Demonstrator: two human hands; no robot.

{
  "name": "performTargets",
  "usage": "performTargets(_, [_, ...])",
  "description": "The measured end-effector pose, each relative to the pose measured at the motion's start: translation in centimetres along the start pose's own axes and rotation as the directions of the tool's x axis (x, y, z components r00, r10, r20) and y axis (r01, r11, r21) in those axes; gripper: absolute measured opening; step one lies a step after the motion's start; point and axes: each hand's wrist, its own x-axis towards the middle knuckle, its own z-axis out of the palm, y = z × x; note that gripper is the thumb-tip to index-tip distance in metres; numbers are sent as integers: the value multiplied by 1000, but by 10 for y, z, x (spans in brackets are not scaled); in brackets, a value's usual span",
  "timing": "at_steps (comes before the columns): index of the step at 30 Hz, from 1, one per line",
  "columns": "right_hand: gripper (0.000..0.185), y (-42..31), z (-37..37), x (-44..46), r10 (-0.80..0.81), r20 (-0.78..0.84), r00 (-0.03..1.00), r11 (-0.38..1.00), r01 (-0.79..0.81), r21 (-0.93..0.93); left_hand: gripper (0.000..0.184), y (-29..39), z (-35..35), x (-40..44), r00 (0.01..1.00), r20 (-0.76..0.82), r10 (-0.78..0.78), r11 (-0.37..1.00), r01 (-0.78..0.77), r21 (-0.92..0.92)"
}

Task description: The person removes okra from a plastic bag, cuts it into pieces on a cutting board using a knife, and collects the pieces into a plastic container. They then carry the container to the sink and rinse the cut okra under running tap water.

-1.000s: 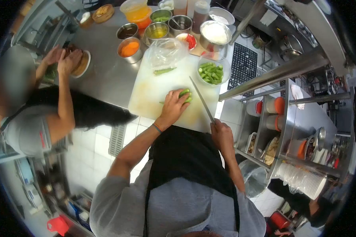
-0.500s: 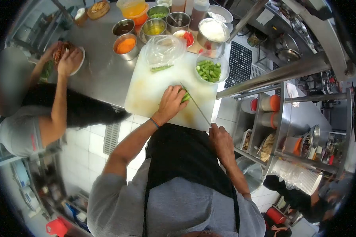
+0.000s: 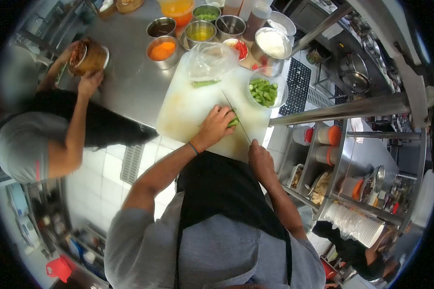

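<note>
Green vegetable pieces (image 3: 233, 121) lie under the fingers of my left hand (image 3: 217, 126), which presses them on the white cutting board (image 3: 178, 108). My right hand (image 3: 261, 161) is wrapped round the handle of a long knife (image 3: 236, 114). The blade lies along the right side of the held pieces, its tip pointing away from me. Farther up the board is a loose green piece (image 3: 206, 83) beside a clear plastic bag (image 3: 207, 60). A clear bowl of cut green pieces (image 3: 264, 92) stands at the board's upper right.
Metal bowls with orange (image 3: 162, 50), yellow (image 3: 200, 32) and white contents (image 3: 271, 43) stand beyond the board. Red strips (image 3: 238, 48) sit in a small dish. At the left a co-worker (image 3: 38, 139) tilts a round container (image 3: 89, 58). A metal rail (image 3: 342, 110) runs at the right.
The knife has moved left, from apart from the green pieces to right beside them, with my right hand. The co-worker's round container has been lifted and tilted. The camera view has shifted slightly.
</note>
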Motion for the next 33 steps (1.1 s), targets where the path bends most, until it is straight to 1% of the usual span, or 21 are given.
performTargets(1, [11,1,2,8,-15,-28,999,1000,16,26,34,-2,1,0,1000,-6,10,1000,-10,6])
performTargets(2, [11,2,2,15,-18,-41,999,999,20,26,39,-3,3,-1,1000,14,-8,1000,8,12])
performTargets(4, [12,4,2,18,-14,5,1000,1000,14,27,43,0,-1,-3,999,36,-22,1000,21,17])
performTargets(5, [12,5,-1,17,-14,-1,1000,1000,14,27,47,1,-4,-5,999,32,-19,1000,19,8])
performTargets(7, [14,5,-12,12,-36,-48,998,994,41,105,51,4,-18,-7,999,27,-24,1000,24,2])
performTargets(9, [15,2,-22,2,-53,-63,997,990,61,129,54,4,-34,-15,994,-76,-82,995,77,-69])
performTargets(10, [16,0,-26,-4,-60,-84,995,985,73,155,54,-1,-37,-26,993,-73,-88,994,83,-66])
performTargets(11, [16,-3,-29,-11,-60,-82,995,985,72,159,49,-9,-40,-39,991,-77,-110,991,103,-83])
performTargets(12, [18,-7,-32,-18,-93,1,996,975,91,204,44,-15,-44,-48,989,-80,-128,988,120,-101])
performTargets(13, [19,-9,-29,-26,-123,92,988,963,96,252,44,-20,-45,-56,989,-65,-130,987,123,-105])
performTargets(14, [22,-9,-23,-29,-142,109,984,952,105,289,35,-24,-46,-63,989,-59,-137,985,129,-116])
performTargets(15, [22,-12,-21,-31,-143,118,983,952,104,288,26,-23,-48,-67,988,-55,-146,982,139,-125])
performTargets(16, [23,-16,-21,-33,-128,150,980,958,84,273,26,-22,-48,-67,986,-56,-157,981,149,-126])
performTargets(18, [23,-20,-22,-33,-121,191,974,964,69,255,16,-20,-47,-61,986,-119,-113,984,95,-149])
performTargets(19, [23,-21,-24,-33,-105,218,970,971,52,235,16,-22,-45,-62,985,-121,-123,983,105,-149])
performTargets(21, [23,-21,-24,-31,-96,248,964,976,43,212,12,-26,-42,-64,990,-47,-136,983,129,-132])
performTargets(24, [22,-18,-18,-31,-125,246,961,970,67,233,10,-27,-40,-64,992,-68,-106,988,97,-123])
performTargets(27, [22,-18,-8,-30,-94,247,964,977,41,210,8,-26,-39,-63,990,-93,-103,990,93,-108])
performTargets(30, [23,-20,3,-26,-81,273,959,979,25,202,6,-25,-39,-64,991,-57,-119,988,113,-104])
performTargets(32, [24,-22,6,-16,-88,283,955,960,6,279,5,-24,-38,-63,991,-64,-115,990,109,-94])
performTargets(33, [24,-23,4,-11,-86,277,957,959,4,283,6,-22,-38,-64,991,-70,-116,990,110,-85])
